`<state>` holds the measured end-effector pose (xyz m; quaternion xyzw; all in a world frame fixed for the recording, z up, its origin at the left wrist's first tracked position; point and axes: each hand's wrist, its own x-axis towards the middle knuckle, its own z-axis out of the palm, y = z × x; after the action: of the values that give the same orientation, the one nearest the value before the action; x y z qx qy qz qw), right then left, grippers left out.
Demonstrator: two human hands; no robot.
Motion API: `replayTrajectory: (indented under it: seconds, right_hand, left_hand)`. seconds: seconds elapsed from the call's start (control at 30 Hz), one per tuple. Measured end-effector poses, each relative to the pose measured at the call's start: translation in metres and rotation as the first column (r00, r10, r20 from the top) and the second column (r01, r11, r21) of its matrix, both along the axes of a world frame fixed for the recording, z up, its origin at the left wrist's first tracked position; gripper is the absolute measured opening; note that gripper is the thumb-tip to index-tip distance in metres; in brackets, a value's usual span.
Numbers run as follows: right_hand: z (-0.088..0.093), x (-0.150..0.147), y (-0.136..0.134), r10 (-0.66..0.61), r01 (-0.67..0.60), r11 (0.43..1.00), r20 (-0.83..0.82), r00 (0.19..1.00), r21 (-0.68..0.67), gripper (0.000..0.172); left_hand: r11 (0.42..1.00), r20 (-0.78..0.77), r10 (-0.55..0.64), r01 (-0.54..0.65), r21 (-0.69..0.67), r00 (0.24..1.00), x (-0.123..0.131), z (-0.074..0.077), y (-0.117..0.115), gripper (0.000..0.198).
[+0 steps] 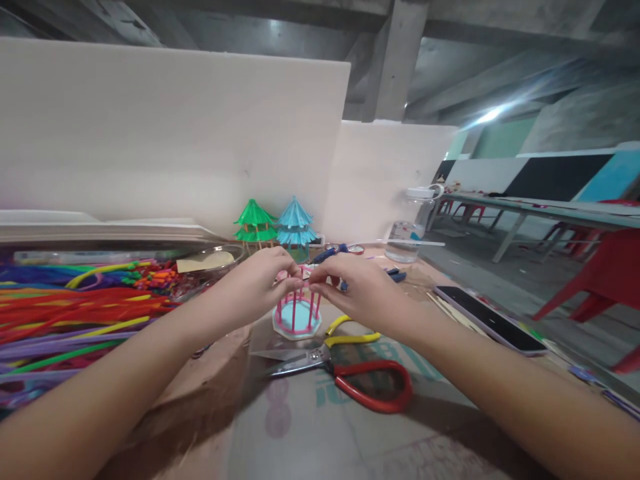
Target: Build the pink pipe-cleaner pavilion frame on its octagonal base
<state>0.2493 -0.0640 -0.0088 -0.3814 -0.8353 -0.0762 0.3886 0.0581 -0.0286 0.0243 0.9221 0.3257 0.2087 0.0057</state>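
Observation:
A small craft model (297,316) with a light blue octagonal base and pink upright posts stands on the table. My left hand (260,280) and my right hand (350,287) meet above it, each with fingers pinched on the tops of the pink posts. Red-handled scissors (350,377) lie just in front of the model, with yellow-handled pliers (345,331) beside them.
A heap of coloured pipe cleaners (65,307) fills the left. A green pavilion model (255,225) and a blue one (296,227) stand at the back by a white board. A phone (490,321) lies right, a clear jar (413,227) behind. Red chairs (600,280) stand far right.

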Motion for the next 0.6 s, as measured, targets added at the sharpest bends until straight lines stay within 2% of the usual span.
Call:
replayTrajectory:
  seconds: [0.17,0.27,0.5,0.6]
  right_hand:
    - [-0.002,-0.001,0.000,-0.041,0.031,0.989,-0.068,0.997,-0.145,0.011]
    - [-0.003,0.000,0.002,-0.094,0.080,0.979,-0.070,0.993,-0.189,0.008]
    - [-0.012,-0.003,0.008,-0.126,0.112,0.977,-0.069,0.990,-0.181,0.012]
    - [-0.017,-0.005,0.010,-0.097,0.088,0.990,-0.077,0.992,-0.112,0.014]
  left_hand:
    - [0.999,0.030,-0.035,0.035,0.006,0.999,-0.003,-0.002,0.006,0.024]
    - [0.999,0.021,-0.036,0.036,0.023,0.999,-0.007,-0.002,0.014,0.026]
    - [1.000,-0.065,-0.012,0.011,-0.018,0.998,-0.010,-0.003,0.020,0.019]
    - [0.999,-0.068,-0.032,0.030,-0.023,0.997,-0.009,-0.004,0.020,0.018]
